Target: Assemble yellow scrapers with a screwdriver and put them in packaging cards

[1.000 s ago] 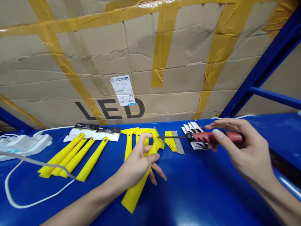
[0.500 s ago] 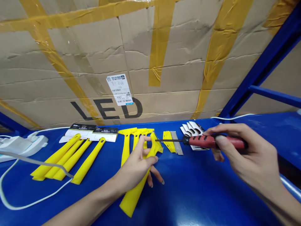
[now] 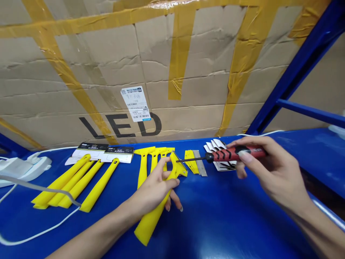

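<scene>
My left hand [image 3: 161, 183] is closed round the upper handle of a yellow scraper [image 3: 151, 223], its head tilted up to the right. A red and black screwdriver [image 3: 229, 154] lies nearly level in my right hand [image 3: 269, 165], thumb along its handle. The screwdriver's thin dark shaft points left, and its tip meets the scraper's head; whether it sits in a screw is too small to tell. Just behind the shaft lie yellow blade covers [image 3: 191, 162] and grey metal blades [image 3: 201, 163]. Several more yellow scrapers [image 3: 144, 163] lie beyond my left hand.
On the left, several yellow handles [image 3: 100, 185] lie with black-and-white cards [image 3: 118, 154]. White folded cards [image 3: 217, 147] sit behind the screwdriver. A power strip [image 3: 32, 167] and white cable [image 3: 54, 226] occupy the far left. A taped cardboard box [image 3: 199, 118] backs the blue table [image 3: 210, 216].
The whole view has shifted slightly, so most things sit a little farther left. Both hands keep their holds, and the screwdriver's tip stays at the scraper's head.
</scene>
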The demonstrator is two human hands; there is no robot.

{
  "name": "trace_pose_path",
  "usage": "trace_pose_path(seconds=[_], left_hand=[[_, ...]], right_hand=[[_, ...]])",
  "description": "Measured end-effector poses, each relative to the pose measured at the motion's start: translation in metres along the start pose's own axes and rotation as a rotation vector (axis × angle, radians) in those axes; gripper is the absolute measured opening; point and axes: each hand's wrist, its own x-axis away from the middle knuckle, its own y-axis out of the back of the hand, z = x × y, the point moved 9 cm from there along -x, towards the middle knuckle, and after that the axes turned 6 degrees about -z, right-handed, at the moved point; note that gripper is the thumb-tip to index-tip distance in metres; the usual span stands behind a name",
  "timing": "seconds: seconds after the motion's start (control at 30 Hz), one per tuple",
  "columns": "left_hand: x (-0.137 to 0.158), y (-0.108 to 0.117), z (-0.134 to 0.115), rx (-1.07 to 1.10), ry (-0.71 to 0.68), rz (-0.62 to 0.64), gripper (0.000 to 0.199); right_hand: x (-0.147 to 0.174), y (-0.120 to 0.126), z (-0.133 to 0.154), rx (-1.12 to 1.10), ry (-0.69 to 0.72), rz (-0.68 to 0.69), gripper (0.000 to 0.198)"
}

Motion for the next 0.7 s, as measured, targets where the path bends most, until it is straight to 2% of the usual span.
trace_pose_path(seconds=[0.07, 0.17, 0.3, 0.43, 0.57, 0.7], left_hand=[[-0.002, 0.001, 0.0, 0.009, -0.008, 0.006, 0.07], [-0.003, 0.004, -0.003, 0.014, -0.049, -0.003, 0.07], [-0.002, 0.004, -0.003, 0.007, -0.06, -0.007, 0.067], [0.002, 0.001, -0.003, -0.011, -0.073, 0.009, 0.061], [0.001, -0.001, -0.003, -0.007, -0.052, 0.012, 0.061], [-0.001, 0.0, -0.005, 0.006, -0.061, -0.005, 0.062]], right_hand=[[0.0, 0.0, 0.0, 0.003, -0.007, -0.003, 0.018], [0.001, -0.002, 0.005, -0.045, 0.028, 0.001, 0.036], [0.002, -0.006, -0.002, -0.101, -0.078, 0.019, 0.027], [0.0, 0.0, 0.009, -0.093, 0.026, -0.02, 0.037], [0.0, 0.002, 0.009, 0.002, 0.012, -0.007, 0.019], [0.001, 0.003, 0.013, -0.017, 0.046, -0.012, 0.031]])
